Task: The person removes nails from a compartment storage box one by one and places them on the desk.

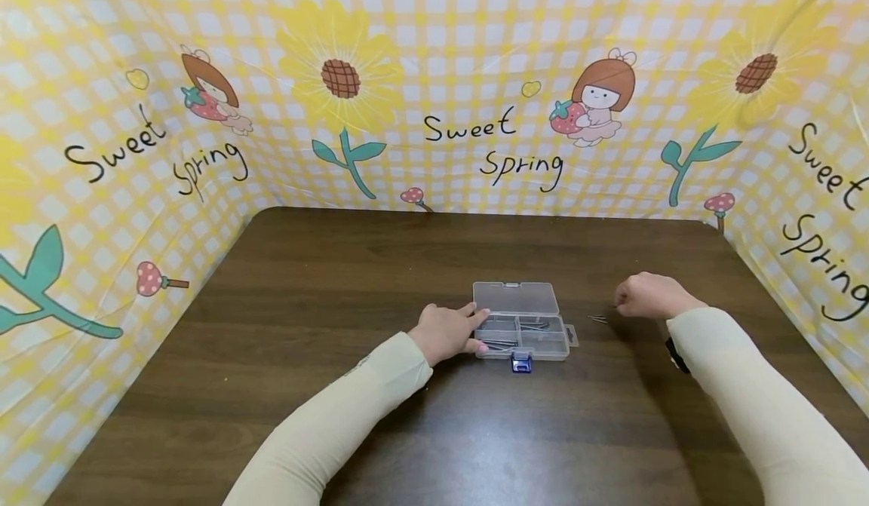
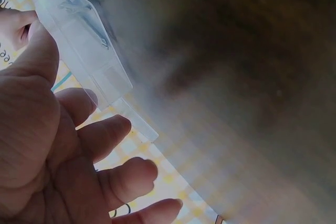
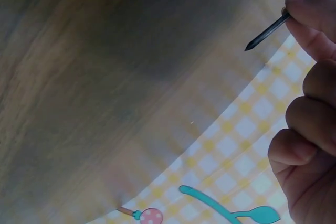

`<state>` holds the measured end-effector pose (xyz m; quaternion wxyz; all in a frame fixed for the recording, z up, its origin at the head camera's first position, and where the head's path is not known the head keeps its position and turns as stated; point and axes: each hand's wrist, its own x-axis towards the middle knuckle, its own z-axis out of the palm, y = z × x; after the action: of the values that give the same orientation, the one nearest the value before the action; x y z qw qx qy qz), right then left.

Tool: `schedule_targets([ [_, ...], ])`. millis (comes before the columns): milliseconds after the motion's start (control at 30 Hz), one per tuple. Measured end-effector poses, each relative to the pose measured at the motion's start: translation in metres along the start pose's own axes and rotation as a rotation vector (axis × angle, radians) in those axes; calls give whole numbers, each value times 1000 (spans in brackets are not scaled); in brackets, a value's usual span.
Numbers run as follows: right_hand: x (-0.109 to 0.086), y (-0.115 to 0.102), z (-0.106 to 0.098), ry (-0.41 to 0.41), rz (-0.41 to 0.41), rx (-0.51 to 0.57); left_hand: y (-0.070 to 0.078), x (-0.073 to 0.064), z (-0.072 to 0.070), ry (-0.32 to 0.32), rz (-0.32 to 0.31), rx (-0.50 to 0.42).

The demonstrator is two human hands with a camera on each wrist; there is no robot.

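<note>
A clear plastic compartment box (image 1: 543,349) stands on the table with its lid (image 1: 514,299) tipped back. Several metal nails (image 1: 498,345) lie in its compartments, and a blue latch (image 1: 521,363) hangs at the front. My left hand (image 1: 448,332) rests against the box's left side, thumb near the front corner and spread fingers (image 2: 107,135) by the hinge. Off to the right of the box, my right hand (image 1: 648,295) pinches a dark nail (image 3: 266,32) between thumb and index finger, point outward. The other fingers (image 3: 310,108) curl into the palm.
A few loose nails (image 1: 597,319) lie on the brown wooden table (image 1: 339,265) between the box and my right hand. A clear hanging tab (image 1: 572,335) sticks out of the box's right side. Yellow checked cloth (image 1: 407,53) surrounds the table at the back and sides.
</note>
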<state>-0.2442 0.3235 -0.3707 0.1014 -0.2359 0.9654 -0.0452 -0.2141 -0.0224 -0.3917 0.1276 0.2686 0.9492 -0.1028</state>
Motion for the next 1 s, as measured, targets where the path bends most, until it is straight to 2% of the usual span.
schedule_targets([
  [367, -5, 4, 4, -9, 45, 37, 2, -2, -2, -4, 2, 0],
  [1000, 3, 8, 17, -33, 36, 4, 1, -1, -1, -8, -7, -14],
])
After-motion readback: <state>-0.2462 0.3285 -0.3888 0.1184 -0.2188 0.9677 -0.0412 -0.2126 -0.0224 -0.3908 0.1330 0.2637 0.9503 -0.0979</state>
